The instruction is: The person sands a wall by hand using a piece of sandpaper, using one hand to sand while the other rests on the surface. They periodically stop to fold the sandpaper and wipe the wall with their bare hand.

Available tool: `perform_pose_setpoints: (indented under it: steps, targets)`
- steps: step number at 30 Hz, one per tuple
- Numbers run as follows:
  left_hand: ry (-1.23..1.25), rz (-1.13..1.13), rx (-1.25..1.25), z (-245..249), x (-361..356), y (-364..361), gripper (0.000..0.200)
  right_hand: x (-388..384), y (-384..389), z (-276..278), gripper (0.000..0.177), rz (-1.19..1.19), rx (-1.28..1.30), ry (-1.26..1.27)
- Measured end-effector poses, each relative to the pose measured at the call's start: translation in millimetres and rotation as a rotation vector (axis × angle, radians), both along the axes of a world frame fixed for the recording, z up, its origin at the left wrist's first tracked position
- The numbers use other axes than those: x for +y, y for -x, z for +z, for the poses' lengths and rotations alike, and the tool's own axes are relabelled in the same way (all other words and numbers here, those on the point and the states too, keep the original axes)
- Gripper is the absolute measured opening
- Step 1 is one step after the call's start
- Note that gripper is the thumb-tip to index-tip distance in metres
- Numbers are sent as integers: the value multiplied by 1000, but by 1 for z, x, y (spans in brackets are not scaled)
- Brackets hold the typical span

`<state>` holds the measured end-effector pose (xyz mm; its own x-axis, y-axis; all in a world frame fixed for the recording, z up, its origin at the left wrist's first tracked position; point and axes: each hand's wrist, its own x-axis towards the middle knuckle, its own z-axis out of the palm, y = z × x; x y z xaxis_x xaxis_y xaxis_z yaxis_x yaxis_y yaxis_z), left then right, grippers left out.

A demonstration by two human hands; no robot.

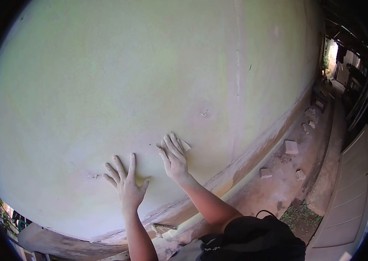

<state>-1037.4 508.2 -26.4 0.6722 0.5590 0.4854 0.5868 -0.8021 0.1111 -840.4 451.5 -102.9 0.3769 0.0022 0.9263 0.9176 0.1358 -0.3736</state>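
Observation:
My left hand (128, 186) rests flat on the pale green wall (119, 82), fingers spread and nothing in it. Up and to its right, my right hand (175, 160) presses a small piece of sandpaper (186, 145) against the same wall. The sheet's pale corners stick out on both sides of the fingers; most of it is hidden beneath them. Whitish dust coats both hands. A small chipped spot (204, 114) lies above my right hand, and another chipped mark (95, 176) is just left of my left fingers.
A vertical seam (238, 56) runs down the wall at right. Below the wall, a hammer-like tool (164, 226) lies near my left forearm. Broken blocks (291, 147) are scattered along the floor. A pale door panel (344, 195) leans at the lower right.

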Motion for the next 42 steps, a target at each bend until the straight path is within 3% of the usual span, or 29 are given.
perform_pose_setpoints:
  steps: [1,3,7,10,16,18,22,24,25,29,32,35,36,38,42]
  targets:
    - [-1,-3,-3,-1,0,-1,115,-3,-2,-26,36,-14,41,2]
    - [-6,-14,-35,4,0,-10,114,-1,-6,-16,36,-83,26,13]
    - [52,41,0,6,-4,-12,108,-2,-3,96,34,-64,-67,34]
    - [31,-13,-27,1,3,-1,103,-1,-10,124,34,-15,-105,-8]
    - [-52,-138,-98,0,17,27,103,2,52,-13,33,-79,83,41]
    - [-88,-169,-84,5,24,40,104,-6,72,-35,35,-105,13,406]
    - [-114,-195,-90,8,40,67,103,-5,32,-8,36,-180,49,245]
    - [-116,-234,-37,7,48,71,103,-1,26,21,34,-249,430,-69]
    - [-116,-248,-39,6,50,71,103,5,39,27,34,-263,428,-72]
    - [-120,-300,-78,4,54,72,93,59,130,17,35,-53,18,39]
    - [-141,-400,-220,-1,58,79,73,39,109,-5,30,-62,-78,177]
    - [-120,-474,-428,-17,77,91,54,6,57,-11,32,-298,228,121]
    - [-93,-476,-538,-20,83,92,46,8,46,-7,32,-306,220,126]
    - [-126,-438,-648,-16,90,89,44,7,40,12,33,-449,413,-14]
    - [-315,-411,-743,15,91,75,44,57,127,11,34,-266,323,-1]
